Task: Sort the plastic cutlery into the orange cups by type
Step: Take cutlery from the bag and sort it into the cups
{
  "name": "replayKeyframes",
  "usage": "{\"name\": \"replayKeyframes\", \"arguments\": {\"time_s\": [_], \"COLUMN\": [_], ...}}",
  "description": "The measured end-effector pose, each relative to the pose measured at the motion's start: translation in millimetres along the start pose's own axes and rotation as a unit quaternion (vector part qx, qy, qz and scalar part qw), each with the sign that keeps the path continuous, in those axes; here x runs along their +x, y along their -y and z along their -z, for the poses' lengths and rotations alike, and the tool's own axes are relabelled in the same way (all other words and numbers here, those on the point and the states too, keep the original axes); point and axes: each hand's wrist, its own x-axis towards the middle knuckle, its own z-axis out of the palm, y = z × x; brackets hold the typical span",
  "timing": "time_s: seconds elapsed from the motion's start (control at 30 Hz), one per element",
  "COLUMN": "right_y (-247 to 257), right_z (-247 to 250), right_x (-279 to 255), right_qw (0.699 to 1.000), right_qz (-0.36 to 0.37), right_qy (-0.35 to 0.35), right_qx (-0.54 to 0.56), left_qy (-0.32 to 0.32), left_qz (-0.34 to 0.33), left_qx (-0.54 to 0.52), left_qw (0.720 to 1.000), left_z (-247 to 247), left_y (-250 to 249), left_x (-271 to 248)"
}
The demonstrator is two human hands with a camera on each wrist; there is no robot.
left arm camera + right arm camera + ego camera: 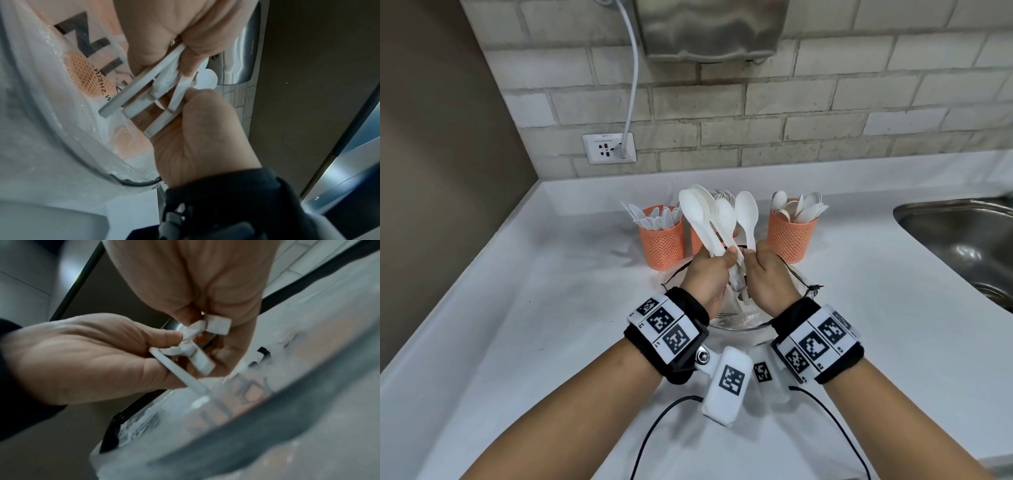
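Three orange mesh cups stand in a row on the white counter [517, 291]. The left cup [662, 240] holds knives and the right cup [791, 236] holds spoons. The middle cup [697, 241] is mostly hidden behind the cutlery I hold. My left hand [709, 270] grips a bunch of white plastic spoons [700, 216] by their handles [133, 95], bowls up. Close beside it, my right hand [760, 265] pinches a single white spoon [746, 212] by its handle [218, 326]. Both hands hover above a clear plastic bag [739, 317].
A steel sink [962, 236] is sunk into the counter at the right. On the brick wall behind are a socket [608, 148] with a white cable and a steel box [709, 27] above. A brown wall closes the left side.
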Motion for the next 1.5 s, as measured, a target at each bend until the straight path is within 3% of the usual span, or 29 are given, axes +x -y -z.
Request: {"name": "replayKeyframes", "arguments": {"time_s": [0.17,0.43,0.9,1.07,1.33,1.5], "right_y": [-2,-5,6,7,15,9], "right_z": [1,7,7,5,5,3], "right_x": [1,1,-7,-7,-10,-6], "right_qw": [0.997,0.999,0.998,0.998,0.996,0.982], "right_qz": [-0.039,-0.005,-0.01,-0.009,-0.019,-0.068], "right_qy": [0.022,0.033,0.069,0.062,0.067,0.078], "right_qx": [0.058,-0.011,-0.012,-0.016,0.063,0.155], "left_qy": [0.032,-0.011,-0.002,0.021,0.002,-0.003], "left_qz": [0.005,-0.007,-0.005,-0.062,-0.046,-0.032], "left_qx": [-0.007,0.001,0.084,0.143,0.14,0.073], "left_qw": [0.999,1.0,0.996,0.987,0.989,0.997], "left_z": [0,5,8,9,10,13], "left_y": [-4,-8,-3,0,2,-6], "left_x": [-3,-1,-7,-12,-1,0]}}
